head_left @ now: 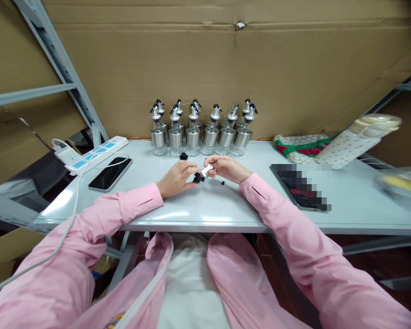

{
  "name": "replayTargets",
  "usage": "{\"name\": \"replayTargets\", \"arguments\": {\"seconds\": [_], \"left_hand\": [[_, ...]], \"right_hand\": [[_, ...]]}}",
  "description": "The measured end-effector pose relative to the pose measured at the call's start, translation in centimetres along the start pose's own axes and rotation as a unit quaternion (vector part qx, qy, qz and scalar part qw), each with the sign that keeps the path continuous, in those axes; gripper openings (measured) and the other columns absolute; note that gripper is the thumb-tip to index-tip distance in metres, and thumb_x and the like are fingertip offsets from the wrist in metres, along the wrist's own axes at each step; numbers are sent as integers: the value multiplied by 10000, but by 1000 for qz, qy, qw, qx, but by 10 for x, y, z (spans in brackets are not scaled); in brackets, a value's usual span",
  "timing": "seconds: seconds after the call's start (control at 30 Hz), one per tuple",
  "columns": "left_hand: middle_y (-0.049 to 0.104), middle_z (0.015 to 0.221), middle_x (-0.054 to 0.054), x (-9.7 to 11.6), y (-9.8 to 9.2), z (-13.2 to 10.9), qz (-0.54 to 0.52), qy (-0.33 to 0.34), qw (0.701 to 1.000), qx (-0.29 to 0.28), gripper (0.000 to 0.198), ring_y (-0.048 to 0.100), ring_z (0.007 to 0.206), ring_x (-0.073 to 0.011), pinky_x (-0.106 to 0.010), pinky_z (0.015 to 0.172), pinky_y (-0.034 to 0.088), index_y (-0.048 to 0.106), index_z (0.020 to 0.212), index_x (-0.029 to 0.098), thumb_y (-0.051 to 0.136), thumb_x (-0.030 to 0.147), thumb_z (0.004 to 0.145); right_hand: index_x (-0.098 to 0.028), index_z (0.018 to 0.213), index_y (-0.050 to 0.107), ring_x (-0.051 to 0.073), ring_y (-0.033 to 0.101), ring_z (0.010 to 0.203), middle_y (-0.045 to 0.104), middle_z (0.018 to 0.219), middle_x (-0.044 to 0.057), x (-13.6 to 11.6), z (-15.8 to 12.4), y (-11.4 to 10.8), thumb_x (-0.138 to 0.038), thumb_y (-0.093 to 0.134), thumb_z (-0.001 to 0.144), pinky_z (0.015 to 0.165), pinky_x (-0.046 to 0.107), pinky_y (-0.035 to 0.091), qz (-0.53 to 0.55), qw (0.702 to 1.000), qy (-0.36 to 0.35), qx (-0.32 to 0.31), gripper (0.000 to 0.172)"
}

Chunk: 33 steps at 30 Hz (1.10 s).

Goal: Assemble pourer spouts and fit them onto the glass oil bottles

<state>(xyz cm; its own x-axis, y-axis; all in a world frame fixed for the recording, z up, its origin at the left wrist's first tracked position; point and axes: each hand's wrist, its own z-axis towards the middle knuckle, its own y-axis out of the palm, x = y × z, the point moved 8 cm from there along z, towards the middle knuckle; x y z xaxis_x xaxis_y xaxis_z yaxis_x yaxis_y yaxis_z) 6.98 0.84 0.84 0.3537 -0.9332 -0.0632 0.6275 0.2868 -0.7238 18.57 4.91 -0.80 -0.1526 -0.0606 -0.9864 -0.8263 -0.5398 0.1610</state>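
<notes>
Between my two hands, just over the table's front half, is a pour spout (206, 172) with a silver body and a black ribbed stopper. My left hand (180, 178) has its fingers closed around the black stopper end. The silver end is pinched by the fingertips of my right hand (229, 168). Behind my left hand a loose black cap-like part (183, 156) lies on the table. A tiny black piece (223, 183) rests below my right hand. Several glass oil bottles (192, 137) with steel bands and similar spouts stand upright in two rows at the back.
On the left of the grey table (198, 219) lie a phone (111, 174) and a white power strip (101, 153) with a cable. To the right are a dark flat device (296, 189), a patterned cloth (299, 148), a dotted cup-like container (349, 141) and a plastic-wrapped item (404, 185).
</notes>
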Motion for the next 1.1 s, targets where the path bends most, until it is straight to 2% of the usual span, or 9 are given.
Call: {"name": "replayTargets", "arguments": {"seconds": [0.1,0.33,0.67,1.1], "left_hand": [[570,1119,-128,-1,6,0,-11,-10,999,-39,412,532,1042,-231,-405,876,439,418,1182,165,486,415,861],[590,1124,-131,10,13,0,-49,26,993,-101,389,545,1043,-219,-373,876,425,412,1224,159,452,343,884],[635,1073,-99,11,17,0,-37,23,991,-126,341,570,992,-199,-376,922,347,512,1120,163,480,394,871],[658,1013,-63,9,15,-1,-40,26,993,-111,288,578,955,-181,-378,947,292,553,1049,187,533,389,845]], "right_hand": [[-95,775,618,86,476,515,566,592,11,2,1,0,-87,489,629,533,231,408,1,1000,4,-7,195],[-90,806,630,97,535,542,599,595,21,8,1,1,-108,514,651,583,234,435,-16,999,17,-32,194],[-96,848,653,93,574,558,630,626,16,11,1,5,-132,532,670,628,231,450,-36,997,23,-66,218],[-113,898,661,98,590,594,649,682,3,10,-1,8,-155,622,707,652,251,460,-58,996,20,-62,199]]}}
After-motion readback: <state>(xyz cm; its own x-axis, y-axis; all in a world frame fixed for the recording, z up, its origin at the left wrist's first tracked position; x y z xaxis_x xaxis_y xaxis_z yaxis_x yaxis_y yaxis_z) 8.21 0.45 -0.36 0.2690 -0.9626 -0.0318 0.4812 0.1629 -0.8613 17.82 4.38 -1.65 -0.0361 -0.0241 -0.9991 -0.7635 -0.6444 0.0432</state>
